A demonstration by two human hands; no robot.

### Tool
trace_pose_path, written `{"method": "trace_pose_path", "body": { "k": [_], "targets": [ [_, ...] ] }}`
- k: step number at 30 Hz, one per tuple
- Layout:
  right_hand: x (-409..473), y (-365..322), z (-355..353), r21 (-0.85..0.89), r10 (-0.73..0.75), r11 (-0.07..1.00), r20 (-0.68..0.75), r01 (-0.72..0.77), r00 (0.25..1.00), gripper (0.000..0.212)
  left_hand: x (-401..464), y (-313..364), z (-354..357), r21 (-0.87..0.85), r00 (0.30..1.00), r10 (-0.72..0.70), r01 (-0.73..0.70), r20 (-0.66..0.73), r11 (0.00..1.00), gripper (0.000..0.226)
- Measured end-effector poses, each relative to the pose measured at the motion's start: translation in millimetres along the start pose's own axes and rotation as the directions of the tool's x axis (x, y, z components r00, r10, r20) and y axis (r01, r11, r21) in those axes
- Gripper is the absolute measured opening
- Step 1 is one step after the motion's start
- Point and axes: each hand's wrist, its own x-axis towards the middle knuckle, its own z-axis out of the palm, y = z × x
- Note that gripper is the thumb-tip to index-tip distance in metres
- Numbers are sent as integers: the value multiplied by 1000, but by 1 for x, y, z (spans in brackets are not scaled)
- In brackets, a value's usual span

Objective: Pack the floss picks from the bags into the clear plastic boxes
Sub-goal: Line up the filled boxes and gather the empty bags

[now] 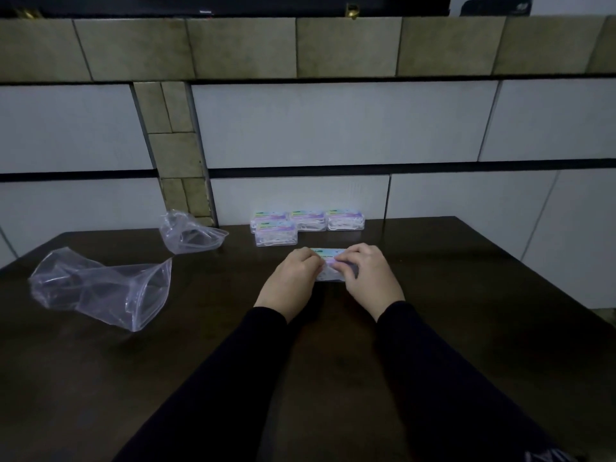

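So, status from where I stand:

Landmark: dark table [433,328], everything placed relative to it.

Box in hand: small clear box [330,265] with a coloured label, at the table's middle, pinned between both hands. My read is the lid is being pressed closed or worked at, which would explain two hands on one small part.

Left hand [293,275]: fingers curled over the box's left end, gripping it. Wrist low, close to the table, forearm in a black sleeve [233,378] running back to the near edge.

Right hand [370,275]: fingers [343,261] curled onto the lid's right part, pinching it. Same low wrist, forearm mirrored.

Packed boxes [306,225]: four, grouped at the table's far edge against the wall, white picks visible inside. Probably parked there to keep the work spot free.

Near bag [100,288]: clear zip bag on the table's left side, mouth open, looks empty.

Far bag [190,233]: second clear bag, far-left part of the table, also looks empty.

Loose floss picks: none seen on the table; contents of the held box are hidden by the hands.

Progress: judging by the empty-looking bags, near the end.
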Motion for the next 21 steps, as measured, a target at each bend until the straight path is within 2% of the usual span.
{"method": "trace_pose_path", "body": {
  "k": [4,21],
  "targets": [
    [14,6,8,4,20,1000,-3,-20,1000,27,13,-8,14,22,999,-38,38,15,999,14],
    [77,22,41,80,94,992,49,-97,994,29,65,-44,51,97,985,-170,168,19,981,23]
  ]
}}
